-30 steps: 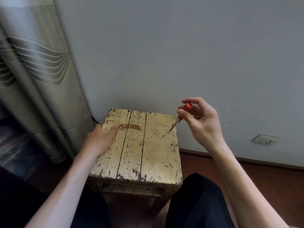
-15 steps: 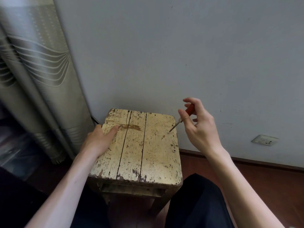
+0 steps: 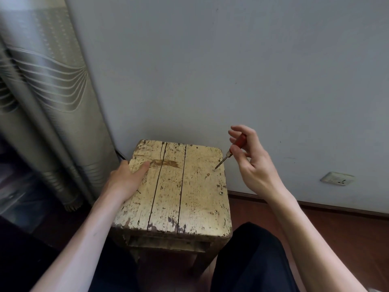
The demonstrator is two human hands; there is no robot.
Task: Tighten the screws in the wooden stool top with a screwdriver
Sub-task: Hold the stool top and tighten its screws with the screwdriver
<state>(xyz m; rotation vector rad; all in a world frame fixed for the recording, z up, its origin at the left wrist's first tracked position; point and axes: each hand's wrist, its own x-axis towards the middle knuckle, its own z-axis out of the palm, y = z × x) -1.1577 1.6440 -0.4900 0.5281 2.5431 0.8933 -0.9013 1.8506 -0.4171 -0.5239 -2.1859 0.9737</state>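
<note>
Our right fingertips (image 3: 235,146) pinch the red handle of the screwdriver (image 3: 228,153). The thumb and the curled fingers close round it, and the forefinger arches over its upper end. From there the thin shaft slants down and to the left, and its tip sits on a screw (image 3: 214,170) near the far right corner of the stool top (image 3: 189,199). The right hand (image 3: 253,163) hangs above and just beyond the right edge of the stool, with the wrist and forearm running back toward us on the right.

On the other side, the thumb (image 3: 143,167) of our left hand (image 3: 126,179) lies straight on the worn, cream-painted wood. The other fingers drop over the left edge out of sight, so we cannot tell whether they grip it.

Two more screws, a middle one (image 3: 221,193) and a nearer one (image 3: 216,211), sit along the right-hand plank, closer to us.

The stool stands against a pale wall (image 3: 210,70), between our dark-trousered knees (image 3: 250,253). A patterned curtain (image 3: 48,102) hangs to the left. A wall socket (image 3: 336,179) sits low on the right, above the skirting and the reddish wooden floor (image 3: 336,234).
</note>
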